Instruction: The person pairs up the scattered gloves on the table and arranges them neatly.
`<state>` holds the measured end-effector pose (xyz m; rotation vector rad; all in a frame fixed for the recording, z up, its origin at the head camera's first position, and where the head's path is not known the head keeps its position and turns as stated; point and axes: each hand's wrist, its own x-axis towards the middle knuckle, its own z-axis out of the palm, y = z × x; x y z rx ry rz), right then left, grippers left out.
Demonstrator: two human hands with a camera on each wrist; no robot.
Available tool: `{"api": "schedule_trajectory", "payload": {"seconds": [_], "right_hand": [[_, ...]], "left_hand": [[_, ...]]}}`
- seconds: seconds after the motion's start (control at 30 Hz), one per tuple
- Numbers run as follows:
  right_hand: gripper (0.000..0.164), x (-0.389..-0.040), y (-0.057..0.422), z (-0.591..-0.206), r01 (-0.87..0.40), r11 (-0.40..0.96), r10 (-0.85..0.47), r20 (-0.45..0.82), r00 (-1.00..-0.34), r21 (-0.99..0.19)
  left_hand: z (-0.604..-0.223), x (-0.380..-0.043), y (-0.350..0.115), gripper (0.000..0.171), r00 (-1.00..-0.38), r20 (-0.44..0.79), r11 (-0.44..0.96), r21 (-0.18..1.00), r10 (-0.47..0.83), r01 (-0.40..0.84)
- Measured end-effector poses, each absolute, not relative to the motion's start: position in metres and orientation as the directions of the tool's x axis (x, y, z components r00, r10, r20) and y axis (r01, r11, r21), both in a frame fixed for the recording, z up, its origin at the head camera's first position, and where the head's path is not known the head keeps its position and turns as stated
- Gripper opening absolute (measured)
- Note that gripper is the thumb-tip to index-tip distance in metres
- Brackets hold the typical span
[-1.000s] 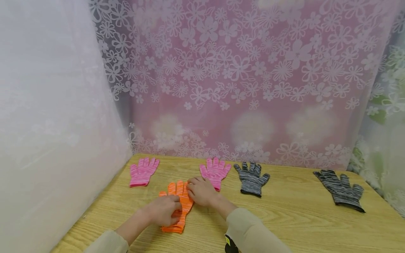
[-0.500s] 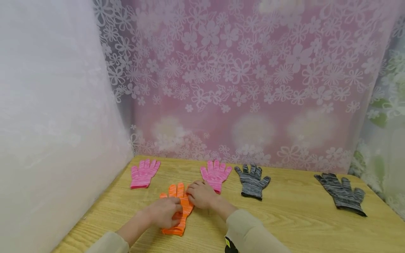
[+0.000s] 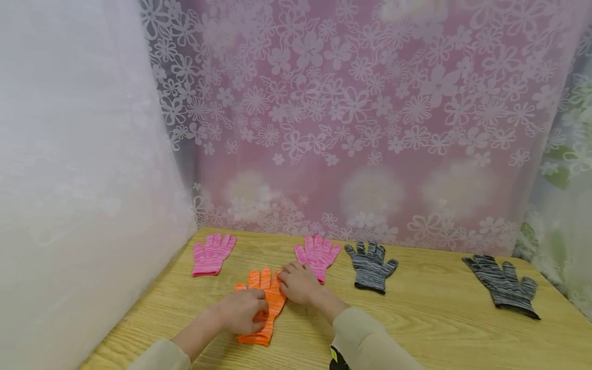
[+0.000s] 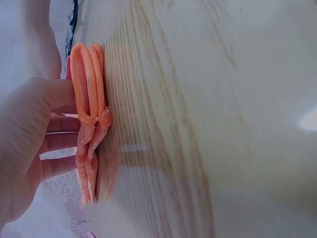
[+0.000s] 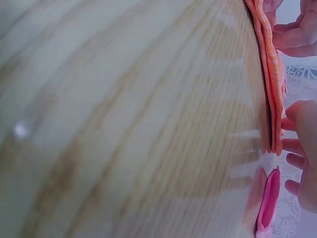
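Note:
Two orange knit gloves lie one on top of the other on the table; the upper orange glove [image 3: 276,303] shows in the head view, and the left wrist view shows both cuffs [image 4: 83,82] stacked. My left hand [image 3: 242,311] rests across the palm and cuff side, its fingertips touching the fabric. At the right edge of the orange gloves, my right hand [image 3: 298,282] touches near the finger ends, with its fingers lightly bent. Part of the gloves is hidden under my hands. In the right wrist view the right hand [image 5: 303,153] lies beside the orange finger ends.
A pink glove [image 3: 214,254] lies at the back left, and another pink glove [image 3: 316,254] sits just behind my right hand. Two grey-black gloves lie to the right, one grey glove [image 3: 371,267] near the middle, another [image 3: 504,285] far right. A flowered curtain [image 3: 351,128] hangs behind the table.
The head view has shifted slightly, so everything sits a little lower and further right. Both hands stay on the orange gloves with hardly any movement.

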<state>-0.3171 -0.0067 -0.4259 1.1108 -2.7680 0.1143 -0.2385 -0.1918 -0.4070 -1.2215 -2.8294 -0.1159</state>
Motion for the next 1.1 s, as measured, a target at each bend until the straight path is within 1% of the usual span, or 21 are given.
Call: {"api": "schedule_trajectory", "payload": {"seconds": [0.17, 0.43, 0.67, 0.77, 0.9, 1.0, 1.1], "right_hand": [[0.031, -0.3186, -0.0080, -0.4272, -0.699, 0.715, -0.692, 0.156, -0.705, 0.009], [0.031, -0.3203, -0.0117, -0.4291, -0.705, 0.708, -0.698, 0.199, -0.688, 0.046], [0.029, -0.3205, -0.0114, -0.4303, -0.700, 0.713, -0.696, 0.177, -0.696, 0.053], [0.025, -0.3213, -0.0109, -0.4305, -0.708, 0.703, -0.702, 0.235, -0.673, 0.071], [0.020, -0.3221, -0.0109, -0.4293, -0.736, 0.667, -0.728, 0.313, -0.610, 0.116], [0.020, -0.3207, -0.0107, -0.4273, -0.755, 0.642, -0.754, 0.289, -0.590, 0.135], [0.021, -0.3188, -0.0110, -0.4262, -0.763, 0.635, -0.766, 0.230, -0.600, 0.124]], "left_hand": [[-0.4066, -0.2378, -0.1922, 0.008, -0.685, 0.080, 0.684, 0.051, 0.724, 0.728], [-0.4077, -0.2386, -0.1924, 0.008, -0.687, 0.073, 0.686, 0.052, 0.723, 0.726], [-0.4093, -0.2403, -0.1932, 0.006, -0.687, 0.063, 0.683, 0.074, 0.724, 0.726], [-0.4095, -0.2403, -0.1929, 0.006, -0.683, 0.073, 0.679, 0.070, 0.727, 0.730], [-0.4096, -0.2398, -0.1930, 0.007, -0.681, 0.080, 0.678, 0.059, 0.728, 0.733], [-0.4094, -0.2398, -0.1930, 0.007, -0.679, 0.078, 0.676, 0.056, 0.730, 0.734], [-0.4092, -0.2399, -0.1929, 0.007, -0.672, 0.081, 0.669, 0.054, 0.737, 0.741]]}}
